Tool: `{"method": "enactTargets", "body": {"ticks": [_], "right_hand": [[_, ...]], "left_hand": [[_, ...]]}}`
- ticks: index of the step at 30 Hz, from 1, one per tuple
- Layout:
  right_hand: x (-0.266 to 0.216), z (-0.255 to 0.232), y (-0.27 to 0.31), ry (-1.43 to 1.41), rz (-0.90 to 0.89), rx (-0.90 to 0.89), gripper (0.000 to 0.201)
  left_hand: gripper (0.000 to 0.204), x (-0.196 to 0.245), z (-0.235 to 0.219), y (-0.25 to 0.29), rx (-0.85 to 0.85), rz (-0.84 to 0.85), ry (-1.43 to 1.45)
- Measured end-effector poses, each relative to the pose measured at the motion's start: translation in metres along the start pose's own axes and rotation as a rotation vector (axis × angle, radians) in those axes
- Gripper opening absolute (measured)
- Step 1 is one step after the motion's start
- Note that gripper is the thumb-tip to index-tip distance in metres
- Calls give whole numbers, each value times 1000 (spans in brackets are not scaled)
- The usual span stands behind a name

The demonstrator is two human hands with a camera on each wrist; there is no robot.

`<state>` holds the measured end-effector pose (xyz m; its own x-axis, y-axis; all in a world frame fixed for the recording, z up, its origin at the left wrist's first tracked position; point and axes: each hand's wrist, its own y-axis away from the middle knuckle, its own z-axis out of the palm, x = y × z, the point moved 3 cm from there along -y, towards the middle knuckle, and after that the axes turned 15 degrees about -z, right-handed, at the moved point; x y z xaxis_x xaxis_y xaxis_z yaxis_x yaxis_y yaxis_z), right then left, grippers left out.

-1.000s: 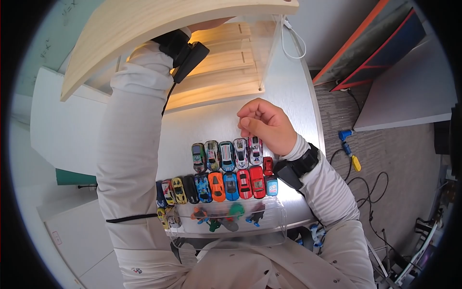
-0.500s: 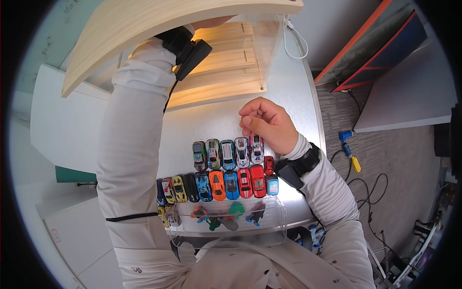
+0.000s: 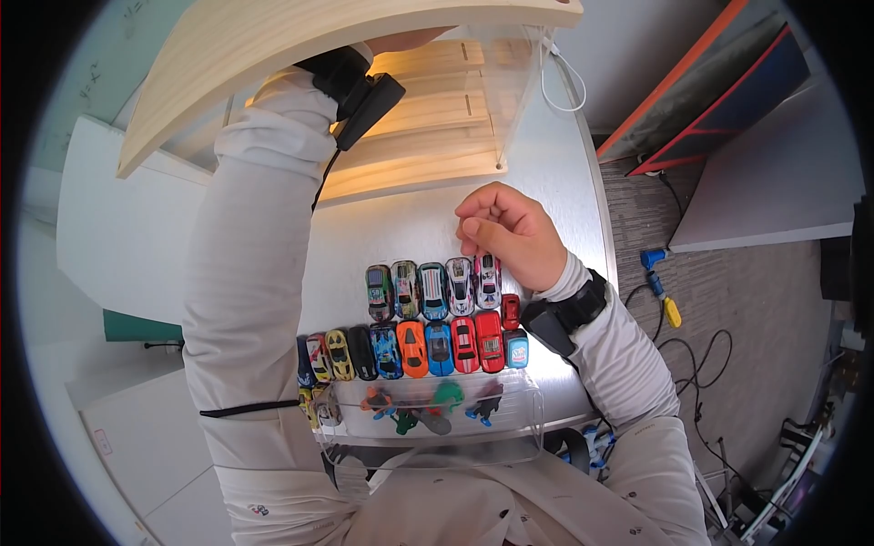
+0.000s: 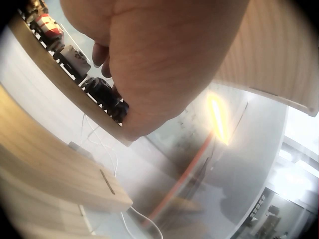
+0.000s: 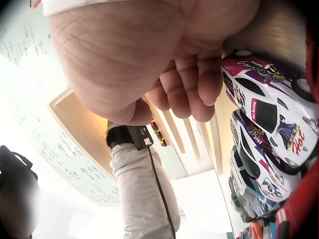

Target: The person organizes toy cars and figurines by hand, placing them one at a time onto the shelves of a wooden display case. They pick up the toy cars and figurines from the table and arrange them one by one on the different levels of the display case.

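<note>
My left hand (image 4: 154,59) reaches under the top panel of a wooden display shelf (image 3: 300,55), which hides most of it in the head view. In the left wrist view its fingers are beside a row of small toys on a shelf board (image 4: 60,89), close by black toys (image 4: 102,92) at the row's end. I cannot tell whether it grips one. My right hand (image 3: 514,237) rests with loosely curled, empty fingers just above a white and pink toy car (image 3: 488,284). Beside that car stand other toy cars, such as a blue one with white stripes (image 3: 434,289).
A second row of toy cars, with an orange one (image 3: 411,349), lies nearer me. In front stands a clear plastic box (image 3: 537,428), several small figures visible through it. A white cable (image 3: 569,100) hangs beside the shelf. The table (image 3: 583,227) ends at the right.
The view has shifted slightly, so the shelf and cars appear a little further right. Both hands keep nearly the same pose, the left under the panel and the right by the cars.
</note>
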<state>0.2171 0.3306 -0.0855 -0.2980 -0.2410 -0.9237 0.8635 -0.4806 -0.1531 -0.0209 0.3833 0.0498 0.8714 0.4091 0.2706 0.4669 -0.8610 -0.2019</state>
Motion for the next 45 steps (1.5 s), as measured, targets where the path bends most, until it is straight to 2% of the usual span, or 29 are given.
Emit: {"method": "enactTargets", "body": {"ticks": [9, 15, 17, 20, 23, 27, 30, 34, 37, 42, 45], "right_hand": [[0, 0, 0, 9, -13, 12, 18], [1, -2, -1, 4, -13, 10, 18], [1, -2, -1, 15, -13, 10, 18], [-1, -2, -1, 39, -19, 13, 17], [2, -4, -1, 45, -34, 24, 17], [4, -5, -2, 39, -55, 31, 15], [4, -5, -2, 14, -63, 44, 15], [5, -6, -2, -1, -55, 66, 16], [4, -6, -2, 17, -45, 70, 16], [6, -9, -3, -20, -44, 85, 17], [6, -10, -3, -19, -55, 84, 18]], "left_hand": [[54, -5, -5, 11, -56, -50, -55], [55, -11, -20, 39, -152, -127, -146], [55, -13, -26, 55, -118, -83, -117], [52, -26, -30, 91, 111, 203, 42], [47, -31, -42, 121, 183, 371, 19], [39, -39, -53, 154, -9, 399, 79], [34, -43, -60, 179, 14, 412, 78], [32, -60, -68, 212, -61, 266, 170], [32, -79, -73, 241, -41, 187, 195], [25, -132, -67, 292, -46, -153, 354], [24, -161, -53, 318, -159, -371, 455]]}}
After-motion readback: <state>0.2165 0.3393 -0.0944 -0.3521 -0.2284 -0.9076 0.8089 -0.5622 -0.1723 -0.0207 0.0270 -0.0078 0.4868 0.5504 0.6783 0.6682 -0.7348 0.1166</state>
